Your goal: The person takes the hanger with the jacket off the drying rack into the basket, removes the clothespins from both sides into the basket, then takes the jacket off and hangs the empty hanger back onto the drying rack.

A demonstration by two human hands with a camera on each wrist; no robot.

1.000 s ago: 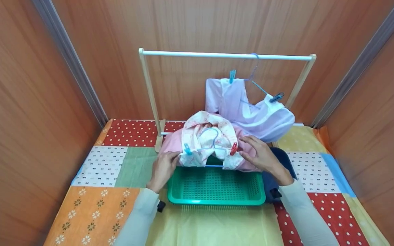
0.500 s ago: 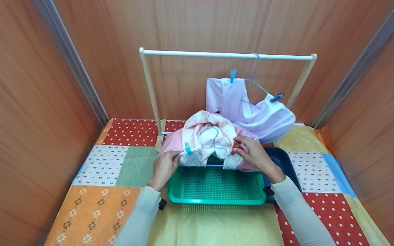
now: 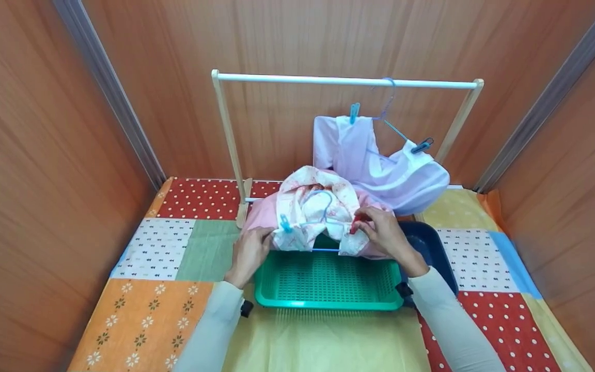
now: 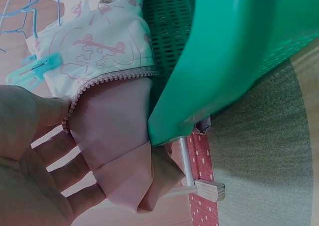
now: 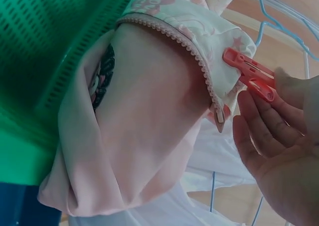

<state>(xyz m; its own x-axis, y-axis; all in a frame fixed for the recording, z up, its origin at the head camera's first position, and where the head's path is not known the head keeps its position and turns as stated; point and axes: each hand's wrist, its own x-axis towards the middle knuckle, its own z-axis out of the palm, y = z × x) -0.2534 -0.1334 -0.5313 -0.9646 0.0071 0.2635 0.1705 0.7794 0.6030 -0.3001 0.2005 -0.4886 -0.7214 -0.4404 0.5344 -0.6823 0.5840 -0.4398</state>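
Note:
A pink garment (image 3: 262, 215) with a white, pink-printed lining lies over the back of a green basket (image 3: 328, 306), a blue hanger (image 3: 327, 207) inside its neck. My left hand (image 3: 248, 254) pinches the garment's left edge by the zipper teeth, thumb in front and fingers behind. Close to that thumb, a light-blue clothespin (image 4: 34, 70) clips the lining. On the other side my right hand (image 3: 384, 232) pinches the handles of a red clothespin (image 5: 249, 72) between thumb and fingers. The pin's tip sits on the lining near the hanger's right arm.
Behind stands a rack with a white rail (image 3: 297, 79). From it hangs a lavender garment (image 3: 401, 181) on a hanger, held by a blue clothespin (image 3: 354, 113) and a dark clothespin (image 3: 422, 145). A dark blue tray (image 3: 434, 248) lies right of the basket. Wood panels (image 3: 29, 155) enclose the table.
My right hand has moved left from beside the red clothespin and now pinches it. The left hand keeps its place at the garment's edge.

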